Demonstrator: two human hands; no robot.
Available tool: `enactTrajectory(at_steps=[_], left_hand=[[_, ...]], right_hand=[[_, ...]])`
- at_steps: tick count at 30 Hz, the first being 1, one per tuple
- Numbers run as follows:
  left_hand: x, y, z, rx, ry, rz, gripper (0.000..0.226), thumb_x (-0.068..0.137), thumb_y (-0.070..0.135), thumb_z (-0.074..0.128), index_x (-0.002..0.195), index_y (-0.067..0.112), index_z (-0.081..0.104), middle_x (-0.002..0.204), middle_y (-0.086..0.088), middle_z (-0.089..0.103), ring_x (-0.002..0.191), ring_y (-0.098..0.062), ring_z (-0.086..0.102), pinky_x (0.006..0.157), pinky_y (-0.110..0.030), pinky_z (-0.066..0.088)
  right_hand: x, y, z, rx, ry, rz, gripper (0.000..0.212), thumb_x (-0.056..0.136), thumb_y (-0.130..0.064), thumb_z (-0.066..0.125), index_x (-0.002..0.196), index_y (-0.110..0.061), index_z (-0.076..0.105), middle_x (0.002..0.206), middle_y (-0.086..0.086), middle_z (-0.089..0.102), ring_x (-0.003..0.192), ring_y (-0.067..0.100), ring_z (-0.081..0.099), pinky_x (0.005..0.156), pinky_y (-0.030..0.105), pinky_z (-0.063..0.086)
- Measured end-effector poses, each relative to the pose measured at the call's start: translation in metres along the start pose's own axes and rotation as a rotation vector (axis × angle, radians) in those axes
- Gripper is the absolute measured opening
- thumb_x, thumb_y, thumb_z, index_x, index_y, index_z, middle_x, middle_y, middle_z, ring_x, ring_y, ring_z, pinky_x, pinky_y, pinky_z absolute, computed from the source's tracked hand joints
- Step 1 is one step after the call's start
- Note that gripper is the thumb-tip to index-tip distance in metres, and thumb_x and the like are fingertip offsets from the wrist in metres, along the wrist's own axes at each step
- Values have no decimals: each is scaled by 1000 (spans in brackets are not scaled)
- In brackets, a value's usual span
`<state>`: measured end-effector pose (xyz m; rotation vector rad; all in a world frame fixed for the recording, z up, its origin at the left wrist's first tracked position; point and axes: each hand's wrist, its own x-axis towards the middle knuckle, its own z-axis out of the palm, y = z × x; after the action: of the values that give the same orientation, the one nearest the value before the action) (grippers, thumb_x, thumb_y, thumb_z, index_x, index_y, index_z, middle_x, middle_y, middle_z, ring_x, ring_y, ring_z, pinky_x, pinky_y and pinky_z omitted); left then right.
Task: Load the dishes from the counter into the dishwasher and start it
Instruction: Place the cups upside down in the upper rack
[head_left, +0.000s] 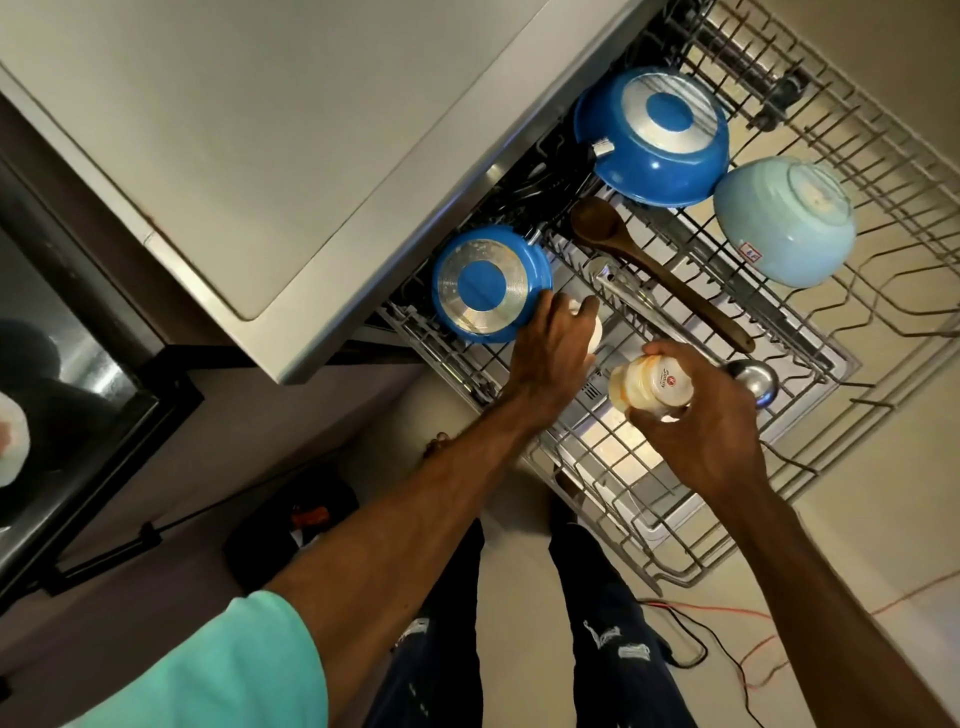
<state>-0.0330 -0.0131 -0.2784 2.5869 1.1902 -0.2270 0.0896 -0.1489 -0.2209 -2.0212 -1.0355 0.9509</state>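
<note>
Nearest the camera: one teal sleeve (223, 670) on the left arm and two legs in dark ripped jeans (608, 639). Two cables (727, 644), one red and one black, lie on the floor at right.

Both arms reach over the pulled-out dishwasher rack (592, 467).
- Right hand (711, 431): fingers curled around one white cup (652, 384), held base-up above the rack's near section. A printed mark shows on the base.
- Left hand (550, 348): fingers closed around a second white cup (596, 336), mostly hidden by the hand and just beside the small pan. Whether it touches the rack cannot be told.

Items in the rack, counted:
- One steel ladle (754, 382), its bowl just beyond the right hand.
- One wooden spoon (654, 270), lying diagonally across the wires.
- Two blue pans, both bottom-up: a small pan (488, 286) at the left edge and a large pan (654, 135) farther back.
- One pale blue bowl (784, 223), overturned and tilted, just right of the large pan.

One grey countertop (260, 130) overhangs the rack's far-left side.
</note>
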Motion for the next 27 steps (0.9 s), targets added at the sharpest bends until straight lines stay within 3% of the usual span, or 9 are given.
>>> enactTrajectory(at_steps=[4, 11, 18, 23, 27], left_hand=[[-5, -4, -4, -40, 31, -28, 77, 73, 46, 85, 135, 18, 49, 129, -12, 60, 120, -30, 53, 88, -38, 56], [-4, 2, -12, 72, -52, -40, 78, 72, 45, 86, 138, 23, 51, 130, -15, 59, 119, -32, 56, 79, -35, 58], [0, 8, -8, 145, -57, 1, 77, 75, 40, 85, 141, 21, 50, 136, -16, 55, 128, -33, 49, 79, -35, 58], [4, 2, -3, 31, -64, 28, 86, 79, 27, 83, 153, 22, 38, 141, -17, 51, 129, -32, 47, 88, -38, 56], [2, -3, -2, -55, -45, 33, 85, 80, 18, 82, 153, 20, 39, 142, -17, 52, 127, -33, 51, 90, -39, 56]], right_hand=[[-3, 1, 2, 30, -5, 20, 69, 68, -6, 88, 127, -26, 57, 119, -3, 64, 111, 19, 63, 87, 48, 59], [-3, 3, 4, 30, -8, 55, 72, 66, -3, 88, 126, -26, 57, 121, -5, 63, 114, 16, 62, 91, 45, 59], [-4, 5, 3, -18, 4, 51, 73, 66, -2, 89, 128, -21, 56, 123, 0, 62, 114, 20, 62, 87, 45, 60], [-4, 4, 7, -139, 11, 42, 74, 68, -8, 89, 130, -26, 54, 123, -2, 62, 112, 19, 62, 86, 45, 60], [-2, 3, 11, -233, 13, -4, 74, 69, -16, 88, 133, -26, 52, 125, 0, 64, 112, 20, 63, 86, 45, 60]])
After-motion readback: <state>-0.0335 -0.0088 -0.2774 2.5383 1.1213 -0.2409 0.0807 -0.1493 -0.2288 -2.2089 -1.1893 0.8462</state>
